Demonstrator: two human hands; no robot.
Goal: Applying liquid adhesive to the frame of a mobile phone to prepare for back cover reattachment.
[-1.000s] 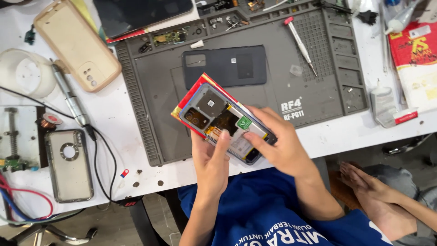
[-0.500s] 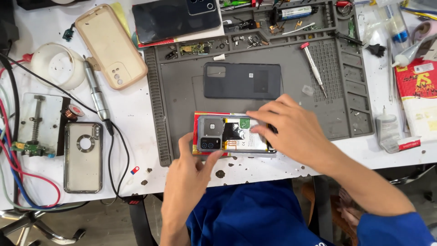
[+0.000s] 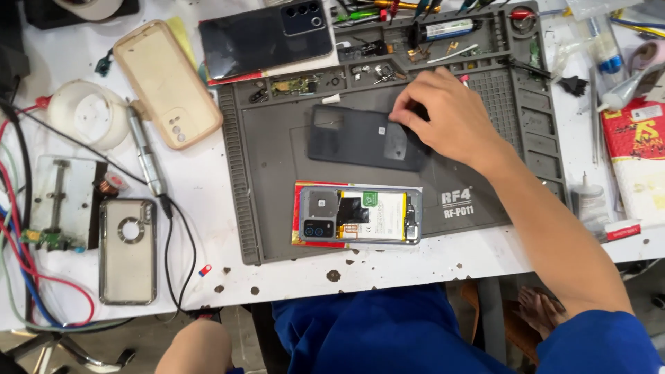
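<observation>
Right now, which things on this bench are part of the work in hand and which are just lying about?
In hand: right hand, dark back cover, opened phone, grey repair mat.
Lying about: beige case, clear case, dark phone, white dish.

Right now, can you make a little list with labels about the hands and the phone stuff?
Right hand: fingers on the dark back cover, top right edge
Left hand: not in view
Opened phone: lies flat, insides showing, near front edge of grey work mat
Beige phone case: left of the mat
Clear phone case: far left, on white table
</observation>
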